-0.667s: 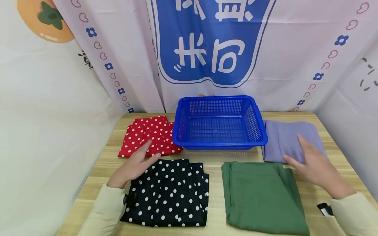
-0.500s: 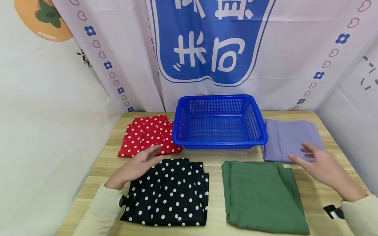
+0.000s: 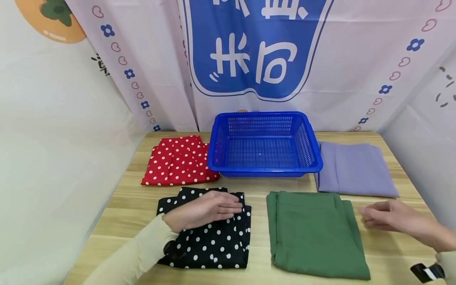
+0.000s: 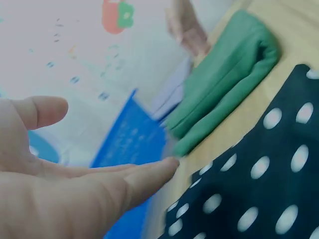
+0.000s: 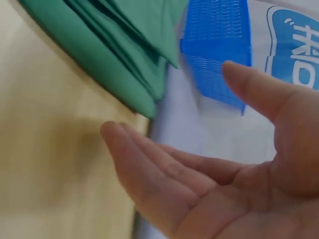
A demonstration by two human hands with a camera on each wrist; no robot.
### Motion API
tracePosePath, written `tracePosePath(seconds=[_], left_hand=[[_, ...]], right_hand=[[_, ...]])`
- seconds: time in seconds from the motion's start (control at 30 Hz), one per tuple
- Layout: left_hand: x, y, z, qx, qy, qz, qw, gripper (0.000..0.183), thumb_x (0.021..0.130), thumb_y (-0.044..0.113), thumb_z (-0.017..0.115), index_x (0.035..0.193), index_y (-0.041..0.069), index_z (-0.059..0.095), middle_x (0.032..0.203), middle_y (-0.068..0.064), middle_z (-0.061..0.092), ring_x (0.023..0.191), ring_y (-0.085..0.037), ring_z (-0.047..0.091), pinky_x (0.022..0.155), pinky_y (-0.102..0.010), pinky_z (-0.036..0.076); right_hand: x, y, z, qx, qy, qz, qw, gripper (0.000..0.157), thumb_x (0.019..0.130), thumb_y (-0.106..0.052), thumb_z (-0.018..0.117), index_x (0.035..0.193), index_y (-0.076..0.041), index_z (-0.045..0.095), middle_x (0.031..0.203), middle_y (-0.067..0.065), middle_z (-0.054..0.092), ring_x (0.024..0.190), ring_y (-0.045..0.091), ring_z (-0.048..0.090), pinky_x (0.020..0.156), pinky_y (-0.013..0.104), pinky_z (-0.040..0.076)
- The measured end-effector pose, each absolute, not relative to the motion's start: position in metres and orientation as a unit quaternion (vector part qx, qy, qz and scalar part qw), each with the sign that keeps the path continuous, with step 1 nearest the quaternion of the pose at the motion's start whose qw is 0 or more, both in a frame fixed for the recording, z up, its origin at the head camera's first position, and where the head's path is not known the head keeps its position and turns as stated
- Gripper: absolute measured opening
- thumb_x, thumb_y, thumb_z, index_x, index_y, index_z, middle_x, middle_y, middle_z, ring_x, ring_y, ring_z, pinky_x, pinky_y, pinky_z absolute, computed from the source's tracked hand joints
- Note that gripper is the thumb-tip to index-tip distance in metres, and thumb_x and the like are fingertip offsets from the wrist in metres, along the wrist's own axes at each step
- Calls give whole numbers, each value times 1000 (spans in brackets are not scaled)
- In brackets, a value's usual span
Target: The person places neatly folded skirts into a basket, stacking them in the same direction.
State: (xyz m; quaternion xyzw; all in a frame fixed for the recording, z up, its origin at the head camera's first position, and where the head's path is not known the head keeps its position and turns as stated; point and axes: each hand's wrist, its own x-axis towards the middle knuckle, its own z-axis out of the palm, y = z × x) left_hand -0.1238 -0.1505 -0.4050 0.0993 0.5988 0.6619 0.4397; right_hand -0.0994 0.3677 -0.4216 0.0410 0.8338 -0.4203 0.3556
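My left hand (image 3: 204, 209) hovers over the folded black polka-dot cloth (image 3: 213, 245), its fingers extended to the right and nothing in its hold. In the left wrist view the thumb stands apart from the straight fingers (image 4: 144, 181). To the right of the folded green cloth (image 3: 317, 233) is my right hand (image 3: 395, 215), fingers slightly bent and holding nothing. The right wrist view shows its palm side, with the green cloth's folded edge (image 5: 119, 84) beyond the fingertips. A folded lavender cloth (image 3: 358, 168) lies farther back, just beyond the right hand.
A blue plastic basket (image 3: 265, 173) stands at the back middle of the wooden table (image 3: 117, 213). Left of it lies a folded red polka-dot cloth (image 3: 178, 162). A printed white curtain (image 3: 342, 71) hangs behind the table, and white walls flank both sides.
My left hand has moved right, from beside the red cloth to over the black one. My right hand has drawn back toward me, off the lavender cloth. The cloths stay in place.
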Motion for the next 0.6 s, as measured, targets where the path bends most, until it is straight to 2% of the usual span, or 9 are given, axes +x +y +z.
tracePosePath(seconds=[0.2,0.37,0.4,0.47,0.6], left_hand=[[-111,-111,-431,46,591,659,463,50,98,23,48,132,-12,38,144,-34,40,137,-43,41,115,-52,33],[-100,-83,-451,-24,574,701,423,49,95,21,50,132,-9,37,136,-31,47,130,-40,50,105,-55,45],[-99,-78,-454,-30,570,710,413,51,95,21,50,134,-8,36,136,-31,48,130,-39,51,103,-55,47],[-100,-67,-459,-35,562,722,402,45,94,20,52,128,-8,41,129,-27,51,126,-37,54,100,-52,50],[-105,-47,-462,-21,573,711,406,28,93,22,57,107,-2,55,103,-11,57,102,-22,61,91,-44,56]], right_hand=[[-84,368,-447,28,741,-544,394,71,104,-31,42,137,28,21,129,25,61,112,17,66,93,32,56],[-77,364,-458,44,687,-599,408,65,104,-28,41,139,24,25,129,16,61,111,12,64,94,30,55],[-77,362,-459,46,679,-604,415,58,104,-28,41,135,21,37,123,11,63,108,10,64,94,30,55],[-77,355,-458,46,663,-611,431,41,104,-29,40,114,8,56,107,-1,62,106,7,61,94,29,54],[-77,340,-459,21,666,-608,431,38,104,-29,41,111,5,57,110,0,62,109,10,61,95,32,54]])
